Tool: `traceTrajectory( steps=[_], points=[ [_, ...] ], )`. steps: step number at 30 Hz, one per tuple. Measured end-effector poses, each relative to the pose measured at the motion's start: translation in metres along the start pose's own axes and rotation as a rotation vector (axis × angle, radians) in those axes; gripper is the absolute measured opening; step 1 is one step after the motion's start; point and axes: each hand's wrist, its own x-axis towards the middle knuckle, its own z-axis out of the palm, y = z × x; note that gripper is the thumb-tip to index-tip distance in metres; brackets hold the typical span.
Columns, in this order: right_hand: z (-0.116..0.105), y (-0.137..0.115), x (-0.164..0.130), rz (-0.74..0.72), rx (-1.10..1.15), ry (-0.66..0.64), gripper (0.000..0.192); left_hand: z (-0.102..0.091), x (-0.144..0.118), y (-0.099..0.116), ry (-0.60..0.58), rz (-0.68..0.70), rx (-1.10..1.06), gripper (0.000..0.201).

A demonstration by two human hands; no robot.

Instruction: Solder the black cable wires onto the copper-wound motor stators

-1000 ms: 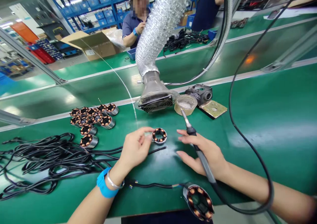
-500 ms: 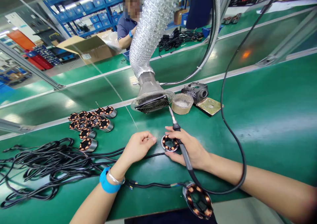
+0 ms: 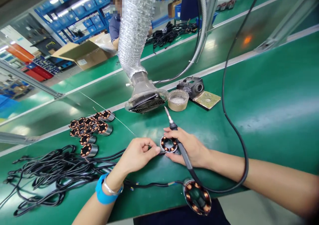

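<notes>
Seen from the head camera, a person works at a green tabletop [image 3: 271,128], the left hand [image 3: 139,153] with thumb and forefinger pinched on a thin pale strand [image 3: 117,118] that runs back toward the far left. Those fingertips meet the left edge of a small copper-wound ring [image 3: 164,148]; whether they touch it cannot be told. The right hand [image 3: 193,148] grips the ring between fingers and thumb, with a soldering iron [image 3: 183,152] lying across its palm side, tip pointing to the far side. A second wound ring [image 3: 198,206] sits at the near edge, its lead stretching left. Black cables [image 3: 50,178] sprawl at left, nearer than a cluster of wound rings [image 3: 91,122]. Beyond the hands hangs a fan-fronted hood [image 3: 147,104] on a silver duct [image 3: 137,26], just beside a round pot [image 3: 178,104] and a dark iron stand [image 3: 190,85].
</notes>
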Motion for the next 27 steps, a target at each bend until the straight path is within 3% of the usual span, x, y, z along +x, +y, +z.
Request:
traceTrajectory(
  steps=[5, 7, 10, 12, 17, 19, 23, 25, 27],
  points=[
    [0.0, -0.001, 0.001, 0.005, -0.044, 0.024, 0.051, 0.007, 0.006, 0.003, 0.024, -0.034, -0.317, 0.058],
    [0.0, -0.002, 0.001, 0.013, -0.043, 0.025, 0.051, 0.007, 0.004, 0.004, 0.004, -0.034, -0.272, 0.059],
    [0.0, -0.002, 0.001, 0.026, -0.029, 0.015, 0.051, 0.007, -0.008, -0.001, -0.031, -0.045, 0.036, 0.05],
    [0.0, -0.003, 0.001, 0.025, -0.034, 0.011, 0.051, 0.01, -0.015, -0.004, -0.038, -0.06, 0.116, 0.044],
    [0.002, -0.003, -0.007, 0.034, -0.063, 0.001, 0.047, 0.026, -0.022, -0.005, -0.078, -0.005, -0.2, 0.052],
    [0.003, -0.001, -0.009, 0.036, -0.074, 0.014, 0.046, 0.025, -0.023, -0.006, -0.057, 0.065, -0.047, 0.05],
    [0.003, 0.003, -0.008, -0.022, -0.132, 0.041, 0.049, 0.018, -0.028, -0.015, 0.172, 0.107, 0.597, 0.032],
    [0.002, 0.003, -0.007, -0.028, -0.181, 0.033, 0.048, 0.013, -0.032, -0.019, 0.167, 0.11, 0.67, 0.022],
    [0.002, 0.005, -0.007, 0.002, -0.213, 0.022, 0.049, -0.002, -0.038, -0.021, 0.225, 0.113, 0.508, 0.02]
  ],
)
